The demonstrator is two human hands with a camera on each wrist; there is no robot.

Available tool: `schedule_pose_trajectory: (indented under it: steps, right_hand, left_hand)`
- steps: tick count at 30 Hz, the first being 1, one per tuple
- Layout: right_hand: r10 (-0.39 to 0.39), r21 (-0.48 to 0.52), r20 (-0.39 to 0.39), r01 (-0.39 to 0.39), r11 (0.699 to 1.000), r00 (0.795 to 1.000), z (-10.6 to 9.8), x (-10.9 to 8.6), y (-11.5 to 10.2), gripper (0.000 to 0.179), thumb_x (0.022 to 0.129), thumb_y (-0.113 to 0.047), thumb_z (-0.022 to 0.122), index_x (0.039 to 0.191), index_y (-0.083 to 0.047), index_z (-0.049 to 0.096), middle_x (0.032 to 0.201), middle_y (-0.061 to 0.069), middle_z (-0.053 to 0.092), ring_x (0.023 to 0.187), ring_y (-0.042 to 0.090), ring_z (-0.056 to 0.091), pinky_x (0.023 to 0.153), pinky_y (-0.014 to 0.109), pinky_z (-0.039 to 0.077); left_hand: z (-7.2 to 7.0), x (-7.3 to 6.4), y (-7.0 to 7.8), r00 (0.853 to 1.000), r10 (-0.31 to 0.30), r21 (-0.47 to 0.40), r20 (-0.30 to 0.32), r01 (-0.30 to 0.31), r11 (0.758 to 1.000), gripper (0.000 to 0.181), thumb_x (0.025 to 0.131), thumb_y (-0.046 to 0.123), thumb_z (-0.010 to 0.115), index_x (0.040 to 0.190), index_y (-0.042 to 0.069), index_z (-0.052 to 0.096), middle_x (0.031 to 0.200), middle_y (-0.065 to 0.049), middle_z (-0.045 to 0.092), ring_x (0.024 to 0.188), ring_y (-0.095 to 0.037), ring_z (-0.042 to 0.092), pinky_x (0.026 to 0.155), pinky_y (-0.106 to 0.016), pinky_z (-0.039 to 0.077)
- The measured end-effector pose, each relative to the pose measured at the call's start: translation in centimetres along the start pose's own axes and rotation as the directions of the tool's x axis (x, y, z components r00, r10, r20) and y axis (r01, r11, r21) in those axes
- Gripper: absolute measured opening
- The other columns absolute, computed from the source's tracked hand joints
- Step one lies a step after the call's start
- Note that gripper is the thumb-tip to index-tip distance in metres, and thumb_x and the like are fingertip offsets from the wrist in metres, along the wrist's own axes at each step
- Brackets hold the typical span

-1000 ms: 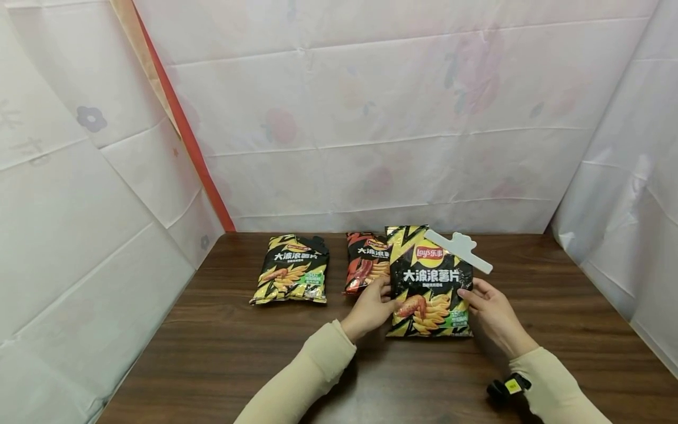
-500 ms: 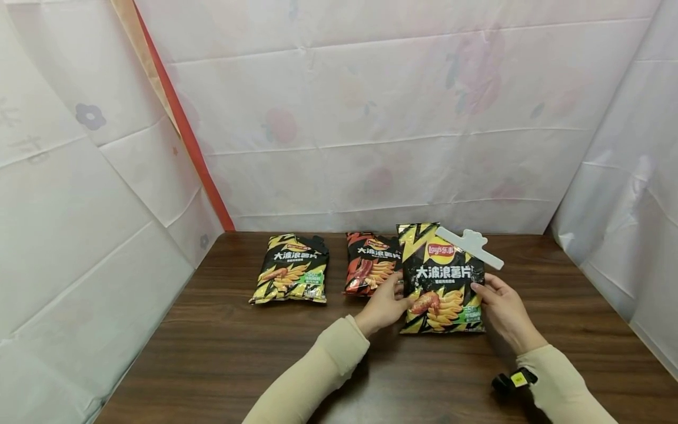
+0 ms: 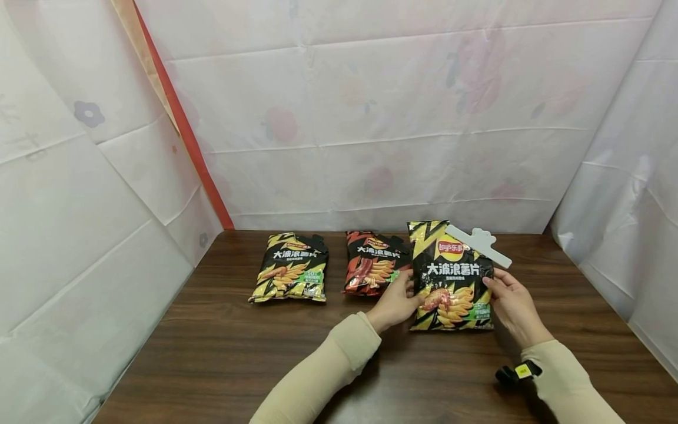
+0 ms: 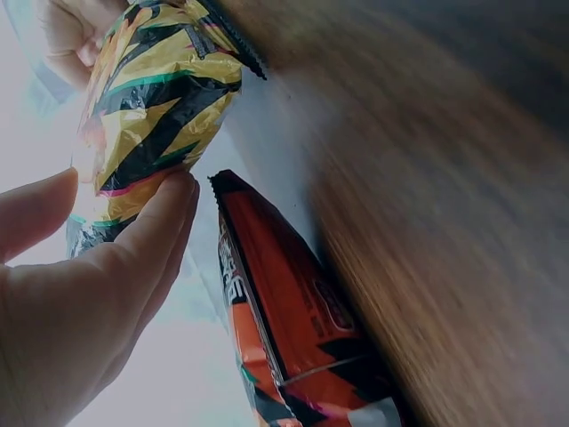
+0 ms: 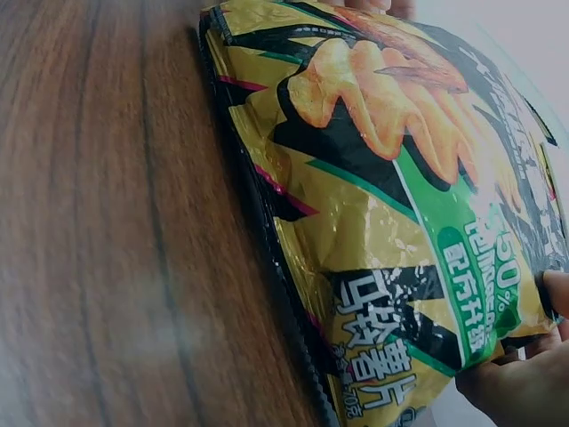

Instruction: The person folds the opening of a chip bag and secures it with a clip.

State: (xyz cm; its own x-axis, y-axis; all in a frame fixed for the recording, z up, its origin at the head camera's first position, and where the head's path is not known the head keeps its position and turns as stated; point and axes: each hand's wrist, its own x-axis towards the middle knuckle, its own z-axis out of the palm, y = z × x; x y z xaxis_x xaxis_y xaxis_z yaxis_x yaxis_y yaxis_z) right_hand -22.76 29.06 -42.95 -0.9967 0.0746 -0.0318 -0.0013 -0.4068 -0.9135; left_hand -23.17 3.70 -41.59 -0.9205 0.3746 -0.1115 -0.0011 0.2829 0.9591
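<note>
Both hands hold a yellow-and-black bag of potato chips (image 3: 450, 277) between them, tilted up at the right of the table. My left hand (image 3: 396, 301) pinches its left edge, thumb in front and fingers behind, as the left wrist view also shows. On the opposite edge my right hand (image 3: 516, 306) grips with its thumb on the front. A white bag clip (image 3: 479, 244) sits slantwise across the top right corner of this bag. Just left of it lies a red chip bag (image 3: 371, 268) with a black clip (image 3: 394, 242), partly covered by the left hand and the held bag.
A second yellow-and-black chip bag (image 3: 290, 268) with a black clip (image 3: 313, 242) lies farther left. All rest on a dark wooden table (image 3: 228, 353). White patterned sheets (image 3: 371, 118) stand behind and at both sides. The right wrist wears a black strap device (image 3: 519, 372).
The held chip bag and both hands have moved to the right and slightly away, showing more of the red bag. The other two bags stay in place.
</note>
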Motion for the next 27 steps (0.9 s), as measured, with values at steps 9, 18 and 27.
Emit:
schedule_pose_trajectory:
  steps: [9, 18, 27]
  right_hand:
    - [0.028, 0.002, -0.092, -0.028, 1.000, 0.995, -0.7, 0.5, -0.5, 0.019, 0.095, -0.004, 0.060, 0.092, -0.020, 0.070, 0.092, -0.015, 0.067, 0.085, -0.002, 0.061, 0.072, 0.016, 0.051]
    - [0.055, 0.004, -0.145, -0.055, 0.998, 0.988, -1.2, 1.4, -0.8, 0.015, 0.096, -0.004, 0.059, 0.096, -0.018, 0.064, 0.096, -0.014, 0.061, 0.088, -0.002, 0.059, 0.075, 0.016, 0.051]
    - [0.081, -0.041, -0.203, -0.092, 0.995, 0.976, -1.6, 2.5, -1.2, 0.016, 0.097, -0.008, 0.058, 0.109, -0.019, 0.057, 0.109, -0.011, 0.050, 0.092, -0.004, 0.056, 0.076, 0.015, 0.050]
  left_hand:
    - [0.9, 0.3, 0.0, 1.000, 0.001, -0.039, 0.017, 0.000, 0.999, 0.070, 0.096, 0.014, 0.063, 0.155, 0.014, 0.026, 0.151, -0.020, 0.040, 0.132, -0.035, 0.049, 0.100, -0.046, 0.048]
    - [1.3, 0.1, 0.1, 0.997, 0.001, -0.071, 0.071, 0.004, 0.997, 0.071, 0.096, 0.013, 0.062, 0.156, 0.014, 0.023, 0.155, -0.020, 0.033, 0.136, -0.036, 0.045, 0.098, -0.045, 0.051]
    - [2.0, 0.3, 0.4, 0.995, -0.017, -0.025, 0.095, 0.020, 0.999, 0.073, 0.095, 0.015, 0.064, 0.156, 0.014, 0.023, 0.157, -0.016, 0.032, 0.139, -0.035, 0.043, 0.106, -0.044, 0.045]
